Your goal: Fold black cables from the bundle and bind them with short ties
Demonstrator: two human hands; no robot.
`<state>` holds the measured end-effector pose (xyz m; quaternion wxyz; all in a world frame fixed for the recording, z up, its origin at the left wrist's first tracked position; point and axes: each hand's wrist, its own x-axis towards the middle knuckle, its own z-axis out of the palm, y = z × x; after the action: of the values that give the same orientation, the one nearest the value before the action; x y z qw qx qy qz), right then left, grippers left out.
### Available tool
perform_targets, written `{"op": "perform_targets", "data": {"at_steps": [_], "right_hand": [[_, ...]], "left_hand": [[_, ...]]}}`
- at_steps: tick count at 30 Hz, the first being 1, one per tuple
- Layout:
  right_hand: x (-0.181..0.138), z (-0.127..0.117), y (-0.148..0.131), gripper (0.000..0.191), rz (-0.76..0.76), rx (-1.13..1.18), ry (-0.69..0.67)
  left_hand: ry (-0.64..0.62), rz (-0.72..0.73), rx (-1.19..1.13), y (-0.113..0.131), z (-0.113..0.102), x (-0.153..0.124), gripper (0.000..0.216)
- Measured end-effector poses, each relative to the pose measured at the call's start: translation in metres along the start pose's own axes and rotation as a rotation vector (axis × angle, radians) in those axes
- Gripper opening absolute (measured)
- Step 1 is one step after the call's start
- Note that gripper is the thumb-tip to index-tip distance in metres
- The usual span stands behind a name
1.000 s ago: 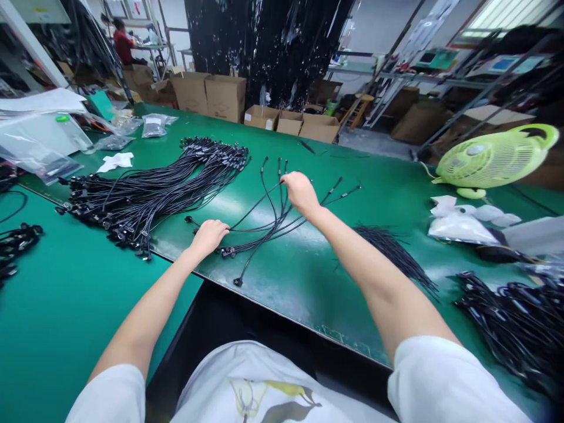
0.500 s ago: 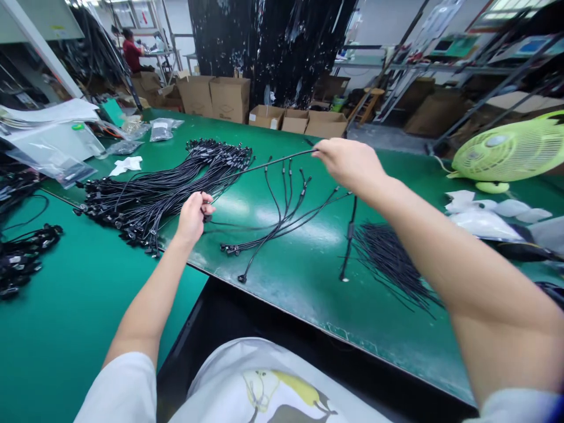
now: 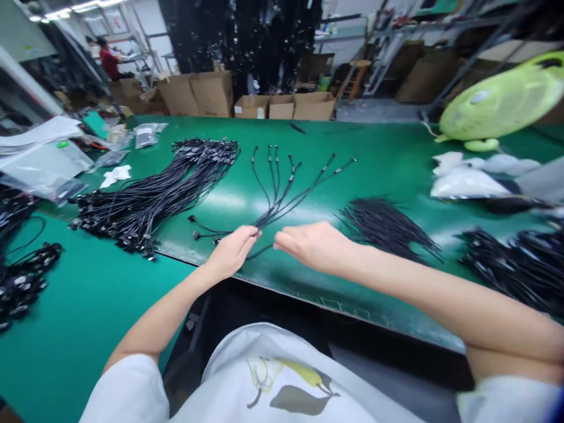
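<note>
Green worktop (image 3: 388, 158): 1, glossy, runs L to R.

Cartons (image 3: 211, 91): 5 counted beyond far edge, 2 large and 3 small.

Cable bundle (image 3: 154, 188): 1, black, dense, lying diagonally from near-left edge toward centre. Too many leads to count.

Desk fan (image 3: 497, 103): 1, lime green, at far-right corner.

Cable heap (image 3: 520, 264): 1, black, at right edge nr front.

Thin black strands (image 3: 383, 226): 1 loose pile, right of centre, apart from the heap.

White poly bags (image 3: 467, 183): near right edge, below fan. Qty unclear.

Cable set (image 3: 275, 202): centre of worktop, nr front edge. Approx. 7 connector tips fan out toward far edge, and 3 short ends trail left. All leads converge at one point.

Left hand (image 3: 233, 249): at front edge, fingertips pinched on the cable set at its convergence point.

Right hand (image 3: 308, 244): just beside left hand, fingers curled and pointing left, over the set's near ends. Grip can't be confirmed, since fingers hide the contact.
</note>
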<state>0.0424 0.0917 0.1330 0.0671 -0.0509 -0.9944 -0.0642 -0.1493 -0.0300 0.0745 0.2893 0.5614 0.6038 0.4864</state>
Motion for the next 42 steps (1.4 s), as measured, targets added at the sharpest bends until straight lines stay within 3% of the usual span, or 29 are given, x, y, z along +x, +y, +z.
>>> {"op": "perform_targets", "data": {"at_steps": [3,6,8,12,14,17,21,23,28,33,38,42], "right_hand": [[0.006,-0.013,0.023,0.041,0.181,-0.059,0.056],[-0.012,0.0,0.071,0.047,0.259,0.026,0.064],[-0.03,0.017,0.092,0.049,0.262,0.123,0.101],[-0.054,0.042,0.087,0.052,0.248,0.139,0.216],[-0.058,0.046,0.064,0.046,0.209,0.065,0.254],[-0.059,0.042,0.023,0.037,0.078,-0.013,0.28],[-0.059,0.032,-0.01,0.037,-0.106,0.073,0.258],[-0.061,0.029,-0.009,0.037,-0.08,0.088,0.258],[-0.073,0.026,0.023,0.036,0.194,-0.048,0.269],[-0.075,0.037,0.031,0.04,0.178,-0.011,0.162],[-0.07,0.055,0.045,0.038,0.248,0.062,0.137],[-0.071,0.059,0.042,0.036,0.273,0.065,0.28]], "left_hand": [[-0.223,-0.156,-0.183,0.009,0.015,-0.015,0.031],[-0.319,-0.279,-0.446,0.011,-0.005,-0.026,0.033],[-0.216,-0.288,-0.719,0.014,-0.027,-0.03,0.029],[0.244,-0.131,-1.124,0.026,-0.057,-0.03,0.025],[0.313,-0.123,-1.115,0.029,-0.055,-0.024,0.024],[0.325,-0.178,-0.878,0.025,-0.036,-0.012,0.026],[0.323,-0.222,-0.687,0.015,-0.015,0.0,0.034],[0.324,-0.254,-0.763,0.011,-0.016,0.003,0.03],[0.304,-0.373,-1.034,0.006,-0.031,0.007,0.028],[0.238,-0.398,-1.109,0.005,-0.028,0.004,0.025],[0.297,-0.267,-1.168,0.012,-0.039,-0.005,0.027],[0.399,-0.133,-1.161,0.015,-0.052,-0.004,0.027]]}}
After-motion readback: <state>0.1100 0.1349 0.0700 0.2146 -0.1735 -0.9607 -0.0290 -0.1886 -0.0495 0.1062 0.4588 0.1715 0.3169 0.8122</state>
